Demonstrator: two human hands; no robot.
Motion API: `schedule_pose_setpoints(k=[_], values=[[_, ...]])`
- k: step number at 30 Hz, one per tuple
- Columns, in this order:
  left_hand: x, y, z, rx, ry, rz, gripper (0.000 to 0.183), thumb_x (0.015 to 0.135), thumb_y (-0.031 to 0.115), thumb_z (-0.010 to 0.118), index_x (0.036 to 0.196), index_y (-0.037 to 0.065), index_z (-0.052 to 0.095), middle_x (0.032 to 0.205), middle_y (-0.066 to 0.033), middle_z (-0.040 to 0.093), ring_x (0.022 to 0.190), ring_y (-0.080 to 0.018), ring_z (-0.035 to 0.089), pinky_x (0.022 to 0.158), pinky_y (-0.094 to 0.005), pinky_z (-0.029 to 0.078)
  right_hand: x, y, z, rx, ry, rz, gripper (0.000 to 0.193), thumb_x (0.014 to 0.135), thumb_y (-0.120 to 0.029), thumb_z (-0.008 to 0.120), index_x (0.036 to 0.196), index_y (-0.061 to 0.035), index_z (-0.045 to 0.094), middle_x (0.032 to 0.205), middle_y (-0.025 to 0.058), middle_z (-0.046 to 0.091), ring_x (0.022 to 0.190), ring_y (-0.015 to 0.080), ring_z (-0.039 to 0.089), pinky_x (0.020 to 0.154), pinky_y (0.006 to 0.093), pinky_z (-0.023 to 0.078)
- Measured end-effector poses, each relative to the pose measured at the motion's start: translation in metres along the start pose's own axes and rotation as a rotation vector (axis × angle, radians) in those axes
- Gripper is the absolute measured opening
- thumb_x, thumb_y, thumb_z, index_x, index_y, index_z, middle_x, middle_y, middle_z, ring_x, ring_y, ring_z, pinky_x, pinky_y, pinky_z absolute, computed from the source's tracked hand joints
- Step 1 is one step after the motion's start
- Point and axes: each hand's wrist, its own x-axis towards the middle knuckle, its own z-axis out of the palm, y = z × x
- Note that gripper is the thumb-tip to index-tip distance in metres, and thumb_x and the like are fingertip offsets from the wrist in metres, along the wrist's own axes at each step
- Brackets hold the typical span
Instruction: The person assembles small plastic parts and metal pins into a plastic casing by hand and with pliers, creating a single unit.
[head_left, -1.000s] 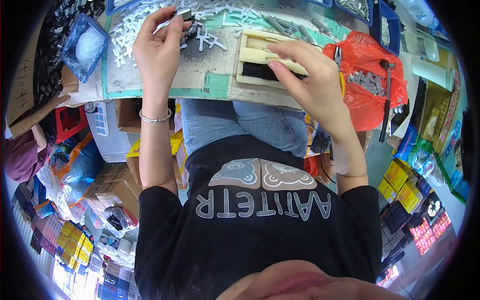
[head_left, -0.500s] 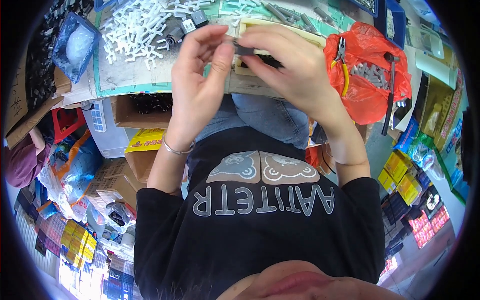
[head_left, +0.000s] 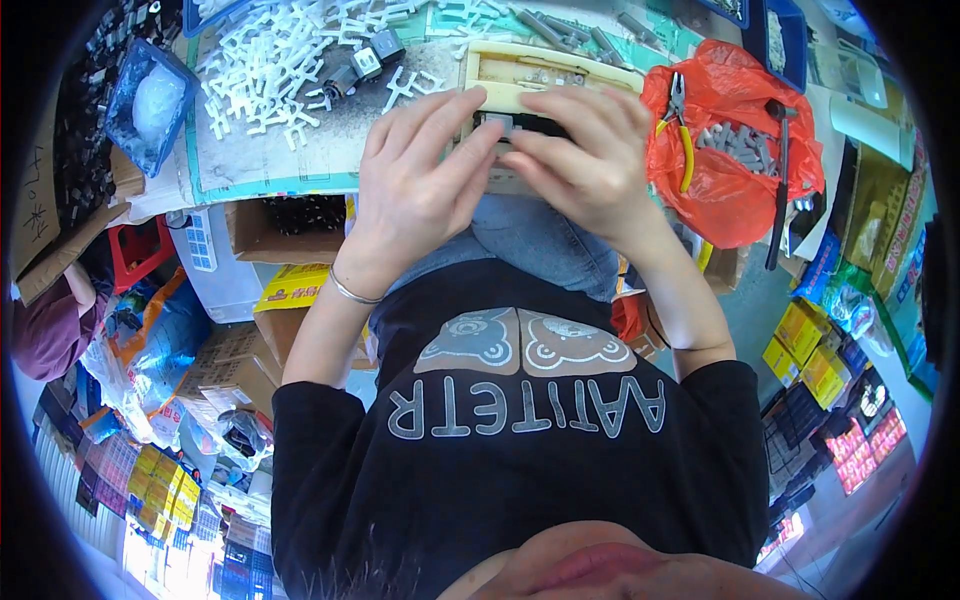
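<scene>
At the table's near edge, both hands meet over a cream open-topped box (head_left: 505, 97). A small grey block-like part (head_left: 499, 124) sits between my fingertips, over the dark near compartment. My left hand (head_left: 425, 170) pinches it with the thumb, its other fingers bent along the box rim. My right hand (head_left: 590, 160) has its fingers curled in from the other side, the tips against the part; how firmly they grip is partly hidden. White forked plastic pieces (head_left: 265, 75) lie heaped to the left. Close by are larger grey-and-white block parts (head_left: 368, 62).
To the right, a red plastic bag (head_left: 715, 210) holds grey pieces (head_left: 738, 148); yellow-handled pliers (head_left: 686, 150) and a dark long-handled tool (head_left: 780, 200) lie on it. A blue bin (head_left: 150, 105) stands left. Grey cylinders (head_left: 545, 28) lie behind the box. Another person's sleeve (head_left: 50, 330) shows far left.
Both hands have come down and nearer to the box. The dark piece held up between them is no longer seen; a grey part shows at the fingertips. White forked pieces formerly behind my left hand are visible.
</scene>
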Motion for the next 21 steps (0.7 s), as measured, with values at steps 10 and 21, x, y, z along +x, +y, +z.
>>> schedule_pose_setpoints(k=[10, 21], values=[[0.05, 0.001, -0.003, -0.003, -0.028, 0.148, 0.015, 0.071, 0.021, 0.071, 0.075, 0.01, 0.062, 0.1, -0.0046, 0.062, 0.092, -0.0211, 0.058, 0.08, -0.0356, 0.04, 0.074, 0.125, -0.086, -0.563, -0.043, 0.493, 0.021, 0.073, -0.023, 0.071, 0.088, -0.0089, 0.069, 0.1, 0.0086, 0.06, 0.101, 0.0288, 0.051, 0.09, 0.0431, 0.035], [0.167, -0.026, 0.031, 0.19, 0.199, -0.043, 0.015, 0.075, 0.013, 0.059, 0.064, 0.002, 0.059, 0.074, -0.0147, 0.056, 0.078, -0.0326, 0.054, 0.07, -0.0418, 0.042, 0.089, 0.149, -0.067, -0.535, -0.123, 0.298, 0.01, 0.07, -0.013, 0.062, 0.067, -0.0037, 0.063, 0.074, 0.0151, 0.062, 0.078, 0.0324, 0.058, 0.072, 0.0423, 0.043]])
